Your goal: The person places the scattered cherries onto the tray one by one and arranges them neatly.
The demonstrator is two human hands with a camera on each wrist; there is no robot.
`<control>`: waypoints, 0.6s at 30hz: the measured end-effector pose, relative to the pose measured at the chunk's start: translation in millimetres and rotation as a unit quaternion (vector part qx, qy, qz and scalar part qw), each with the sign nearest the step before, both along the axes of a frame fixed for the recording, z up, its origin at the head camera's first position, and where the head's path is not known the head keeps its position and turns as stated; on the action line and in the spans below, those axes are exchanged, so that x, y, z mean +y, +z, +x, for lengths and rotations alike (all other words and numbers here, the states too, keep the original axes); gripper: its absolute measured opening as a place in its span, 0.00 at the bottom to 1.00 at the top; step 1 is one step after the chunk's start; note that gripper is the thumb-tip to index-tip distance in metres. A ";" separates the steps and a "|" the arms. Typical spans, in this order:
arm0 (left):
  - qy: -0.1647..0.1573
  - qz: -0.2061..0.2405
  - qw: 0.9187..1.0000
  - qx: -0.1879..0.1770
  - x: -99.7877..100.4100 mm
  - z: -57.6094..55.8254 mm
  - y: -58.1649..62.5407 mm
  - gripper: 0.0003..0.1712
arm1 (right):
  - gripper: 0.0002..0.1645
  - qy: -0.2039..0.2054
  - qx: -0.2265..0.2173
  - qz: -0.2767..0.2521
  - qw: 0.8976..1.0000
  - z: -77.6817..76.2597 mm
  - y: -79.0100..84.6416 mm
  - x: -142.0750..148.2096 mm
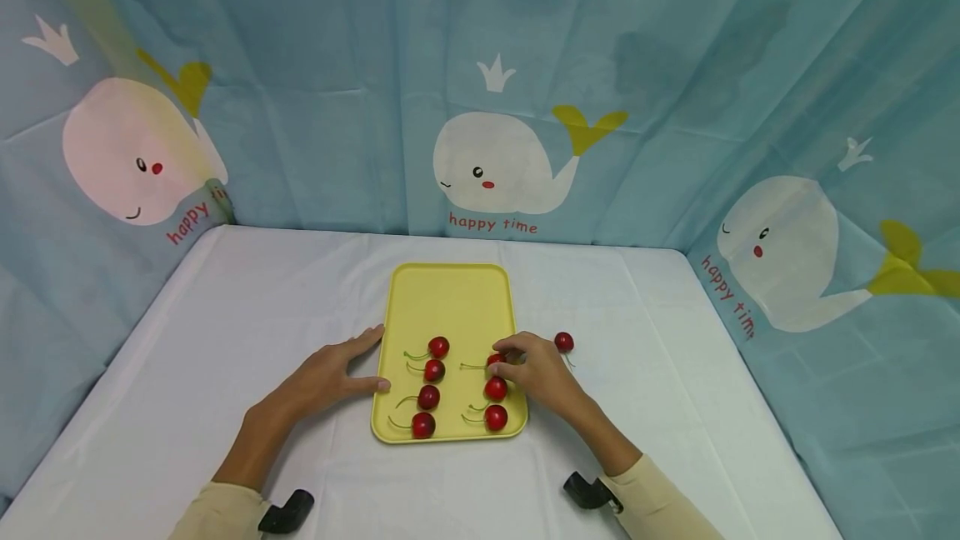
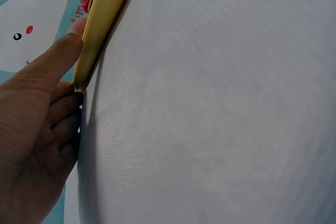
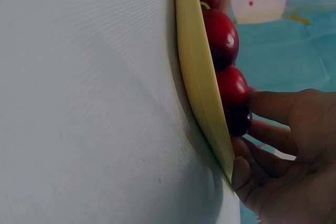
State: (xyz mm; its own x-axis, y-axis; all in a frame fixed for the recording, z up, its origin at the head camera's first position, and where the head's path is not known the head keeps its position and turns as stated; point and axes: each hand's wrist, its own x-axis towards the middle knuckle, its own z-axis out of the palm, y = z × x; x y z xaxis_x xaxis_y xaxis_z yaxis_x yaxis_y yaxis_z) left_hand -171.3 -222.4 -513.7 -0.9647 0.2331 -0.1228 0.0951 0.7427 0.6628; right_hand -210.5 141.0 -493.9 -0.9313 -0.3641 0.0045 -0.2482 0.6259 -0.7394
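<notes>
A yellow tray point(image 1: 450, 298) lies on the white-covered table. My left hand point(image 1: 322, 377) rests against its left edge, thumb and forefinger spread along the rim; the left wrist view has the thumb point(image 2: 76, 30) at the rim's side. With my right hand point(image 1: 543, 373) I pinch a red cherry point(image 1: 496, 360) between thumb and fingers, over the tray's right side; it is partly hidden. Below it in the same column are a second cherry point(image 1: 496, 389) and a third cherry point(image 1: 496, 417). Several cherries form a left column, including a dark one point(image 1: 428, 397), stems pointing left.
One more cherry point(image 1: 564, 342) lies on the white tablecloth point(image 1: 637, 373) just right of my right hand, its stem toward me. Blue curtains point(image 1: 337, 107) with printed whales surround the table at the back and both sides.
</notes>
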 end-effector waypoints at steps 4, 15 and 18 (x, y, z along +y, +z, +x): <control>0.001 0.001 1.000 0.001 0.0 0.0 -0.4 0.61 | 0.18 0.000 0.007 -0.004 1.000 0.2 -1.8 1.1; 0.000 0.000 1.000 0.002 0.4 0.6 0.3 0.61 | 0.20 -0.014 0.034 -0.033 0.999 3.8 -2.1 7.2; 0.000 0.000 1.000 0.001 0.7 0.7 0.5 0.61 | 0.21 -0.011 0.029 -0.060 0.998 4.4 -3.0 11.4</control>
State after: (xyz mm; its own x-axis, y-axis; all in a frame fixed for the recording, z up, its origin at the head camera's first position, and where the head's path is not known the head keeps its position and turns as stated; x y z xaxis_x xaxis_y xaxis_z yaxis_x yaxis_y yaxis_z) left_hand -170.6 -221.6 -513.2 -0.9649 0.2334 -0.1201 0.0971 0.7426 0.6627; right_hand -206.1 152.3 -496.9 -0.9364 -0.3366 0.0997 -0.2788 0.5402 -0.7940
